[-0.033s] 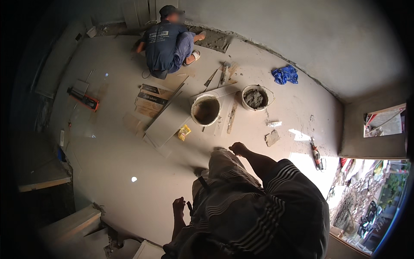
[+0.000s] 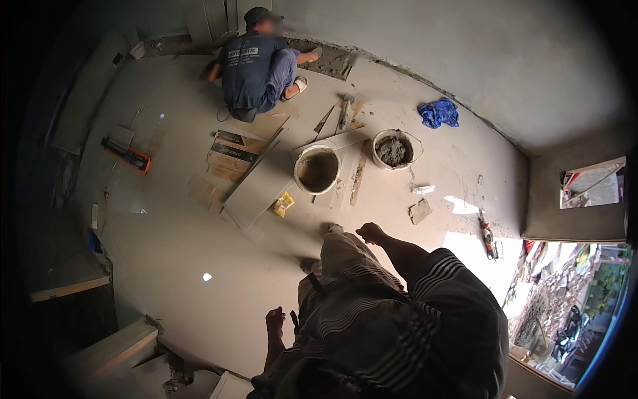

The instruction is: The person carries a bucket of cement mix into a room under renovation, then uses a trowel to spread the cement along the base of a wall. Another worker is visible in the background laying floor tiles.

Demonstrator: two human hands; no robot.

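Note:
My right hand (image 2: 370, 233) hangs in front of my right thigh, its fingers curled in, with nothing showing in it. Beside my left hip is my left hand (image 2: 275, 320), also curled and apart from any object. Nearest ahead of them on the tiled floor lies a crumpled yellow packet (image 2: 284, 204). Beyond it stands a bucket (image 2: 300, 174) with a murky brownish inside. To its right is a second bucket (image 2: 416, 158) holding grey mortar (image 2: 393, 151). A hammer (image 2: 345, 112) rests behind the buckets.
A co-worker (image 2: 249, 73) squats at the far wall beside wet mortar (image 2: 331, 64). An orange-and-black tile cutter (image 2: 129, 158) lies left, cardboard (image 2: 232, 154) and tile strips (image 2: 256, 193) in the middle. A blue bag (image 2: 438, 114) and a power tool (image 2: 488, 239) are right, near a bright doorway.
My right hand has shifted very slightly right, and a little more of my front foot shows. The buckets and tools stay where they were.

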